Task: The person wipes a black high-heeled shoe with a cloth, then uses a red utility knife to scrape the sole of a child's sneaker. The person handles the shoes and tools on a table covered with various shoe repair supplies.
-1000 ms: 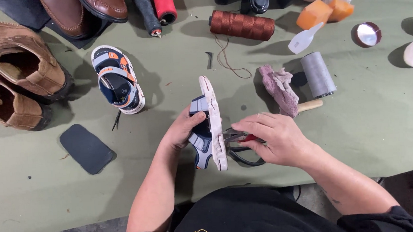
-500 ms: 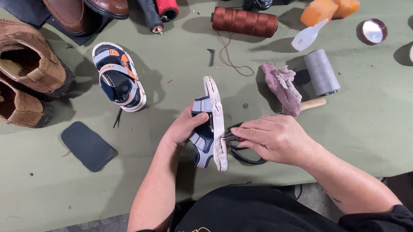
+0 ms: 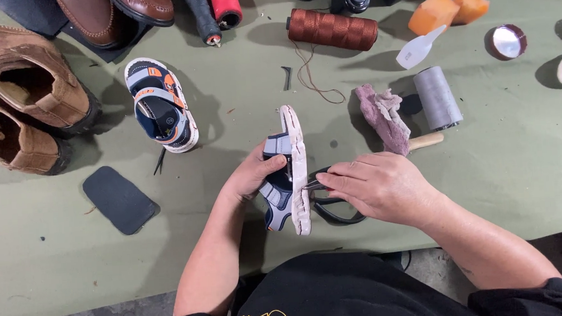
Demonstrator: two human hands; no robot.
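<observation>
A small blue, grey and orange child's sandal [image 3: 287,177] stands on its side on the green table, white sole facing right. My left hand [image 3: 251,173] grips its strap side. My right hand [image 3: 377,186] holds black-handled scissors [image 3: 329,203], with the blades at the sole's edge; the blade tips are hidden. The matching sandal [image 3: 160,105] lies flat to the upper left.
Brown suede shoes [image 3: 18,95] lie at the left, a dark insole piece [image 3: 119,199] below them. A brown thread spool [image 3: 332,29], grey spool [image 3: 437,97], pink rag [image 3: 384,116], orange sponges [image 3: 446,11], a white scraper [image 3: 418,48] and a round tin [image 3: 505,42] lie behind.
My hands and the sandal have stayed almost in place; my right hand has shifted slightly along the sole's edge with the scissors.
</observation>
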